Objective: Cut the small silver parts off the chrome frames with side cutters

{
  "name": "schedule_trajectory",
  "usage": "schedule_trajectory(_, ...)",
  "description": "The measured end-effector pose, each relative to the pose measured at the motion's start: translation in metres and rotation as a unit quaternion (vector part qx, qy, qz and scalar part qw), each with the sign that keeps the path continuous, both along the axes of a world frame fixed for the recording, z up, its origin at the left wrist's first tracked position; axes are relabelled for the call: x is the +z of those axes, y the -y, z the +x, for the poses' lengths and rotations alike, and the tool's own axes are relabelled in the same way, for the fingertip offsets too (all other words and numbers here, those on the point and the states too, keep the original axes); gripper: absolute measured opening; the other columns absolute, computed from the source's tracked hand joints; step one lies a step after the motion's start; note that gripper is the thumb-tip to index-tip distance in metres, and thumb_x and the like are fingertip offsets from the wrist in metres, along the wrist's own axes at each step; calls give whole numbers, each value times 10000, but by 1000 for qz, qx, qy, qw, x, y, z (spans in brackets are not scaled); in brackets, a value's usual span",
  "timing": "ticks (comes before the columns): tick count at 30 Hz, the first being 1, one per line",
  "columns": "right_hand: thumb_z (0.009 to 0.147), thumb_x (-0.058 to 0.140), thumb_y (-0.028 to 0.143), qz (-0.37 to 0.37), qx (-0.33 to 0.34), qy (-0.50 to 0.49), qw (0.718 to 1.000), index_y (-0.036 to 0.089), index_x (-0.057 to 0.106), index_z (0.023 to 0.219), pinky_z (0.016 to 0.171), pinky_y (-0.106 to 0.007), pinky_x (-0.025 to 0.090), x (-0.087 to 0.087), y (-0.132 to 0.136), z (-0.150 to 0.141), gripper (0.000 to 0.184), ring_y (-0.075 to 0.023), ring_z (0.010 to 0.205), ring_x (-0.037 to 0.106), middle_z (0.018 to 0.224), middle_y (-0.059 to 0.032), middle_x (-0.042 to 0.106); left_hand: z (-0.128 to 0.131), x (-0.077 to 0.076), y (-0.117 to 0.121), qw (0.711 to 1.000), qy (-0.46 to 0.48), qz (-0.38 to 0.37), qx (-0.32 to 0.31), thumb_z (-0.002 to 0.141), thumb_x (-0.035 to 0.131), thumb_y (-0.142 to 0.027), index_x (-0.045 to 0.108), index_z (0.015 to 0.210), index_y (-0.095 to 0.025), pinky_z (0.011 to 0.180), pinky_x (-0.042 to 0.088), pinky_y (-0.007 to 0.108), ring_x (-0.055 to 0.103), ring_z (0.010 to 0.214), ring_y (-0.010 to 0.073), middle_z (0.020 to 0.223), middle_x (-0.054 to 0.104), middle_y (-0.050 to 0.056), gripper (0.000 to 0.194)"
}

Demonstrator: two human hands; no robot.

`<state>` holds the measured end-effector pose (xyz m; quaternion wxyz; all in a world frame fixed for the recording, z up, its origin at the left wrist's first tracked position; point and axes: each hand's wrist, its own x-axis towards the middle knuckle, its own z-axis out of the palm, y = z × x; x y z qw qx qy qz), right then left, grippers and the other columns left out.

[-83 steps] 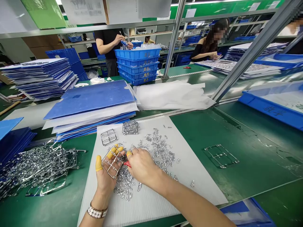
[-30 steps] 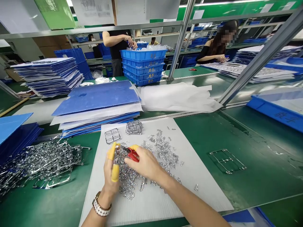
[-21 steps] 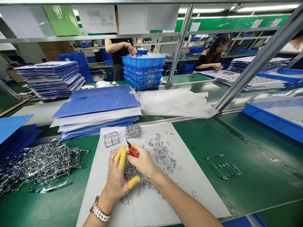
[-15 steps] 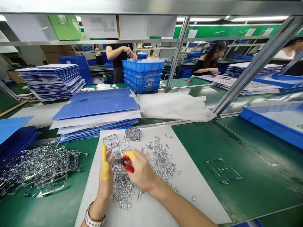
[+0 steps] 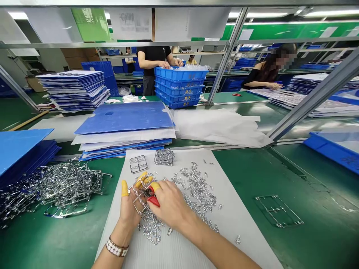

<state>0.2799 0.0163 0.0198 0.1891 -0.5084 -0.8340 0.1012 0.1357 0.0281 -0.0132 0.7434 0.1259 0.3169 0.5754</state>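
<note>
My left hand [image 5: 127, 213], with yellow finger covers, holds a silvery sprue frame [image 5: 136, 206] tilted above the white sheet [image 5: 168, 254]. In my right hand [image 5: 174, 203] is a pair of red-handled nippers [image 5: 153, 201], its jaws at the frame's inner bars; whether they are closed on a part I cannot tell. Below both hands lies a pile of small loose silvery pieces [image 5: 151, 228], partly hidden, and more pieces [image 5: 200, 186] spread to the right. One flat frame [image 5: 138, 164] and a small stack of frames [image 5: 164, 157] lie at the sheet's far end.
A tangled heap of empty-looking frames [image 5: 75, 183] lies left, and one frame [image 5: 280, 211] right. Blue sheets [image 5: 126, 117] are stacked ahead, beside white paper [image 5: 218, 125]. Metal posts [image 5: 314, 91] slant upward. Blue crates [image 5: 179, 87] and co-workers stand beyond.
The frame in my left hand has turned and now shows face-on, with the fingers spread behind it. My right hand still holds the nippers beside it. The camera view has shifted slightly left.
</note>
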Motion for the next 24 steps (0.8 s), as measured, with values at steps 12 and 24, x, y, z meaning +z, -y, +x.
schedule_trajectory(12,870,527,368,-63,-7,90,994,141,631,967,821,-393,455,18,-8,-7,268,-279,914,605,958,-125,663,13,1,3,993,-111,12,43,787,481,-716,699,1119,-126,1027,413,472,604,1133,331,1100,713,158,712)
schedule_trajectory(24,862,522,376,-71,-17,88,993,151,632,951,814,-400,453,21,-7,-6,265,-278,912,613,969,-132,664,13,-4,2,987,-147,27,61,750,513,-730,712,1093,-140,1031,404,488,586,1156,345,1077,719,161,711)
